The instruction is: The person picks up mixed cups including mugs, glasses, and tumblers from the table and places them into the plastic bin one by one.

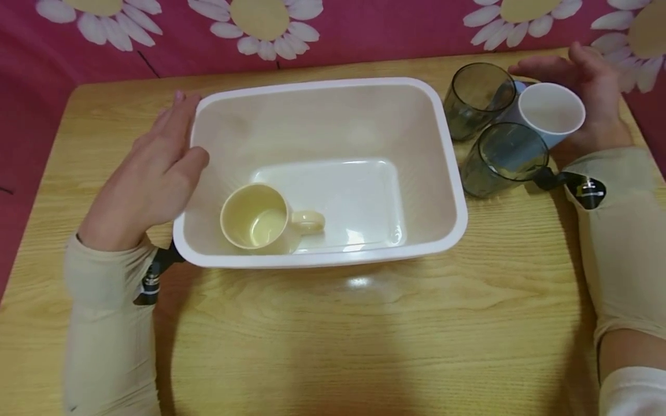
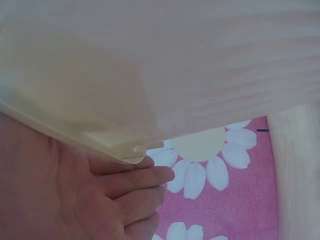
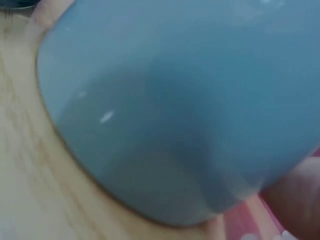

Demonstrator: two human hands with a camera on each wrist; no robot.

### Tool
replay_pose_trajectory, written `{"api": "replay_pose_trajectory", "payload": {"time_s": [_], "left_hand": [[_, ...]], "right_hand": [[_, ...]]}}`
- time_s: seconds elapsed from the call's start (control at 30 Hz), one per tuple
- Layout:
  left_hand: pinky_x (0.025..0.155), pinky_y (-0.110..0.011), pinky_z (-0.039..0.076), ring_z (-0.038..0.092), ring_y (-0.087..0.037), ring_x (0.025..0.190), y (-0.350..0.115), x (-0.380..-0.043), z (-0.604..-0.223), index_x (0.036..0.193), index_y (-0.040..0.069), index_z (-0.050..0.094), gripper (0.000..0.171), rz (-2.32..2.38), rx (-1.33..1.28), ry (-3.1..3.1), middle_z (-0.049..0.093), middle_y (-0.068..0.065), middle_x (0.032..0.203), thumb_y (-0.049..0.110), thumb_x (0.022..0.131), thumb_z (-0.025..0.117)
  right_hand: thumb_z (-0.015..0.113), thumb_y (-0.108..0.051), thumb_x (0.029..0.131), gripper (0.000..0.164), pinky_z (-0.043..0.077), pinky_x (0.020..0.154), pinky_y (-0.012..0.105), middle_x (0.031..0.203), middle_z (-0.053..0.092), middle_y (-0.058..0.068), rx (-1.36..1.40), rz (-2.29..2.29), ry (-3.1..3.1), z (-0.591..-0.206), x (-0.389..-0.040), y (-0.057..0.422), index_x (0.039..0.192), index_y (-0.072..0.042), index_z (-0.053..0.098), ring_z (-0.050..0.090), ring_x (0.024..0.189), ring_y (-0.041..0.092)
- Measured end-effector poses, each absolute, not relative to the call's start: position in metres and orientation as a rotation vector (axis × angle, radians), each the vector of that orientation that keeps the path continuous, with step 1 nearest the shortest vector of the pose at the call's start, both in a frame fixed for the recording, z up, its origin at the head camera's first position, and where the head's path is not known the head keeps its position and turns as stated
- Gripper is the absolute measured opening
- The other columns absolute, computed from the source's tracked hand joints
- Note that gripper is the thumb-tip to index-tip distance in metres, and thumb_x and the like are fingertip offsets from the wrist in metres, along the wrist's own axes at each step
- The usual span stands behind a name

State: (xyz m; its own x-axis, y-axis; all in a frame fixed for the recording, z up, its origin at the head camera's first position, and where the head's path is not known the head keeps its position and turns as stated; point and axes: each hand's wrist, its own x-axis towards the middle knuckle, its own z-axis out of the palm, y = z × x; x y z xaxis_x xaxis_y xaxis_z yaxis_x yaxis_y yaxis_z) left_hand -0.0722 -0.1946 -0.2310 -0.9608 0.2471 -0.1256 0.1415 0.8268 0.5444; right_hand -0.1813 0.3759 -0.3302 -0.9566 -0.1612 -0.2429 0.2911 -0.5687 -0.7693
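Observation:
A white basin (image 1: 333,260) stands on the table with a yellow mug (image 1: 260,222) inside, handle to the right. My left hand (image 1: 151,162) rests at the basin's left rim, its thumb over the edge; the left wrist view shows the fingers (image 2: 135,190) extended against the outer wall. On the right, a light blue cup (image 1: 551,112) with a white inside stands close against my right hand (image 1: 598,98). The fingers of that hand reach straight behind the cup and the thumb points up. In the right wrist view the blue cup (image 3: 165,110) hides most of the hand.
Two dark clear glasses stand between basin and blue cup: a rear glass (image 1: 463,118) and a front glass (image 1: 489,173). The wooden table (image 1: 333,341) ends at a pink flowered cloth (image 1: 374,34) behind. Wrist cameras are strapped to both sleeved forearms.

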Motion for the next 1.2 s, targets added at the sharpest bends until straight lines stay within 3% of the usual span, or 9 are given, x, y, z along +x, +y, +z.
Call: {"api": "replay_pose_trajectory", "payload": {"time_s": [0.2, 0.4, 0.73, 0.93, 1.2], "left_hand": [[0.136, -0.055, 0.000, -0.003, -0.030, 0.165, -0.196, -0.072, -0.229, 0.168, 0.017, 0.010, 0.070, 0.820, 0.288, 2.817, -0.001, -0.007, 0.175, 0.026, 0.101, 0.030], [0.136, -0.055, 0.000, 0.000, -0.030, 0.165, -0.195, -0.073, -0.229, 0.168, 0.016, 0.013, 0.071, 0.845, 0.303, 2.831, 0.003, -0.009, 0.175, 0.024, 0.100, 0.031], [0.136, -0.054, 0.000, -0.001, -0.031, 0.165, -0.196, -0.072, -0.231, 0.168, 0.016, 0.010, 0.071, 0.834, 0.262, 2.820, 0.001, -0.004, 0.175, 0.025, 0.100, 0.030], [0.135, -0.056, 0.000, -0.001, -0.035, 0.164, -0.196, -0.072, -0.232, 0.168, 0.016, 0.010, 0.071, 0.826, 0.241, 2.813, 0.000, -0.006, 0.175, 0.026, 0.101, 0.030], [0.136, -0.053, 0.001, 0.000, -0.032, 0.164, -0.197, -0.073, -0.233, 0.168, 0.015, 0.011, 0.071, 0.836, 0.268, 2.822, 0.001, -0.008, 0.175, 0.025, 0.100, 0.031]], "right_hand": [[0.055, -0.032, 0.105, 0.046, 0.060, 0.070, 0.036, 0.126, 0.073, 0.013, 0.251, -2.613, 1.286, -0.335, -0.180, 0.373, 0.138, -0.001, 0.063, 0.071, 0.101, 0.026], [0.052, -0.029, 0.107, 0.048, 0.061, 0.073, 0.031, 0.126, 0.072, 0.015, 0.084, -2.590, 1.477, -0.338, -0.176, 0.374, 0.142, 0.003, 0.056, 0.071, 0.103, 0.025], [0.055, -0.004, 0.104, 0.023, 0.065, 0.070, 0.028, 0.097, 0.078, 0.020, 0.237, -2.795, 1.358, -0.345, -0.192, 0.373, 0.106, 0.013, 0.070, 0.077, 0.088, 0.026], [0.059, -0.010, 0.103, 0.023, 0.064, 0.069, 0.023, 0.098, 0.080, 0.016, 0.199, -2.761, 1.528, -0.348, -0.191, 0.369, 0.109, 0.010, 0.071, 0.078, 0.090, 0.022], [0.056, 0.005, 0.101, 0.025, 0.065, 0.074, 0.024, 0.109, 0.078, 0.016, 0.021, -2.668, 1.495, -0.347, -0.186, 0.372, 0.122, 0.012, 0.068, 0.077, 0.098, 0.022]]}}
